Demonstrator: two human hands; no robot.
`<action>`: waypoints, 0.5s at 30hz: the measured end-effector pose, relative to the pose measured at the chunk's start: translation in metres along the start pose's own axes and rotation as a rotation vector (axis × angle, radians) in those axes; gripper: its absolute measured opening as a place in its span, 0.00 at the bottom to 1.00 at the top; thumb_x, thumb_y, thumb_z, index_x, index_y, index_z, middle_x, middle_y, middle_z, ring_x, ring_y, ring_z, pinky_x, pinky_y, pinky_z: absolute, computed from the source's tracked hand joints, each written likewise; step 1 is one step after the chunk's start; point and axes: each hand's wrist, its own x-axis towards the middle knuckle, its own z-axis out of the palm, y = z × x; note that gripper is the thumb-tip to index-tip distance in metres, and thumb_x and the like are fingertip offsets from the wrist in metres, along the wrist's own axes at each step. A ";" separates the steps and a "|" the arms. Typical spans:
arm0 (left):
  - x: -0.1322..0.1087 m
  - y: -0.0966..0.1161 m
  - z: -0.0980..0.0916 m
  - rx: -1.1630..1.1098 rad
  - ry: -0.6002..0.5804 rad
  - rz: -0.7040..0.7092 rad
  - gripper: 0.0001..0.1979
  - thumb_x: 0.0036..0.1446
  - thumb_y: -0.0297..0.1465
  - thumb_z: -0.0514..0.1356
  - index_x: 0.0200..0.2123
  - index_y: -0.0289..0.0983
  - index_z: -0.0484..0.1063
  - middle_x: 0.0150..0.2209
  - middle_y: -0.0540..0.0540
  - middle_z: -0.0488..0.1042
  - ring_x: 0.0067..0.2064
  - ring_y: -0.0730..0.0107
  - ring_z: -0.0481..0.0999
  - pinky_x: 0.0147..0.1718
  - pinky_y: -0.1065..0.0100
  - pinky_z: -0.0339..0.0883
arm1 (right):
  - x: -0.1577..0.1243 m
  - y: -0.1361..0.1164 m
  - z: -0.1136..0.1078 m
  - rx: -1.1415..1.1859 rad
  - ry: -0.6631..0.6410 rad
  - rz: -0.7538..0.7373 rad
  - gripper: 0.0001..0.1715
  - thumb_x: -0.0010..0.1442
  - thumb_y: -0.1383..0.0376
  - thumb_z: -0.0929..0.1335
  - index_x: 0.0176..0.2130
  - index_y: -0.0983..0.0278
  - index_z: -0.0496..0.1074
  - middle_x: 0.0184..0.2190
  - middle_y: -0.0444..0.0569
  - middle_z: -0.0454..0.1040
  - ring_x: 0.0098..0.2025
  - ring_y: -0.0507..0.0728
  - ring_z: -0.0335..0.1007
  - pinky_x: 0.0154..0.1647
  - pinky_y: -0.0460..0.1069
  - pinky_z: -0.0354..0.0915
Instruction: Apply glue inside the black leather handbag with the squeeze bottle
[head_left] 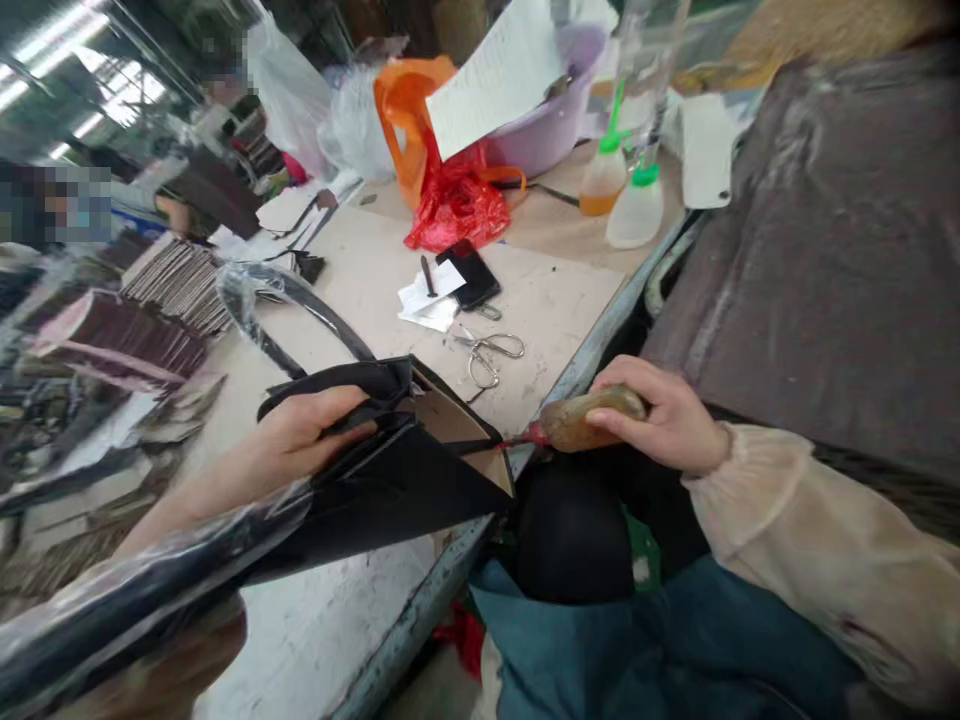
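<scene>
A black handbag point(405, 490) lies tilted at the table's front edge, its tan inner board showing at the open end. My left hand point(315, 425) is closed on its folded upper edge, fingers curled over the black material. One handle, wrapped in clear plastic, loops up behind the bag; another plastic-wrapped strap runs beneath my left forearm. In my right hand point(660, 415) is a stained amber squeeze bottle point(570, 422) with a red nozzle, held sideways. Its thin tip points left at the bag's open corner; whether it touches, I cannot tell.
Scissors point(491, 355), a black phone point(469, 275) and paper scraps lie beyond the bag. Farther back are a red plastic bag point(457, 205), a purple basin point(544, 125) and two green-capped bottles point(634, 210). Stacked pieces point(176, 280) stand left; dark brown sheeting point(832, 260) lies right.
</scene>
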 end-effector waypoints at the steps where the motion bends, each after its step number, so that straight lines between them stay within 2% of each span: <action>1: 0.000 0.000 0.001 -0.009 -0.003 -0.001 0.15 0.62 0.40 0.50 0.40 0.35 0.68 0.36 0.49 0.74 0.37 0.70 0.72 0.38 0.72 0.65 | 0.000 0.000 0.000 0.001 0.000 -0.012 0.09 0.56 0.61 0.69 0.35 0.63 0.68 0.30 0.47 0.68 0.32 0.54 0.65 0.34 0.49 0.61; 7: 0.004 0.001 0.002 -0.046 -0.026 0.028 0.15 0.63 0.39 0.49 0.41 0.33 0.68 0.37 0.48 0.74 0.38 0.70 0.72 0.39 0.72 0.65 | 0.000 -0.003 0.002 0.000 -0.021 -0.073 0.08 0.56 0.62 0.70 0.36 0.63 0.68 0.30 0.47 0.69 0.33 0.55 0.66 0.35 0.49 0.62; 11: 0.006 0.003 -0.001 0.019 -0.022 0.073 0.16 0.63 0.38 0.49 0.39 0.32 0.68 0.36 0.48 0.73 0.37 0.71 0.70 0.37 0.74 0.62 | -0.001 -0.006 0.001 0.013 -0.068 -0.091 0.08 0.57 0.62 0.69 0.36 0.63 0.69 0.30 0.47 0.69 0.33 0.54 0.66 0.34 0.49 0.63; 15: 0.005 0.005 -0.002 0.076 -0.016 0.082 0.16 0.64 0.38 0.48 0.38 0.31 0.68 0.35 0.48 0.71 0.36 0.73 0.69 0.37 0.75 0.60 | -0.002 -0.007 0.001 -0.023 -0.026 -0.114 0.08 0.57 0.63 0.69 0.36 0.63 0.69 0.30 0.48 0.69 0.33 0.54 0.66 0.35 0.49 0.63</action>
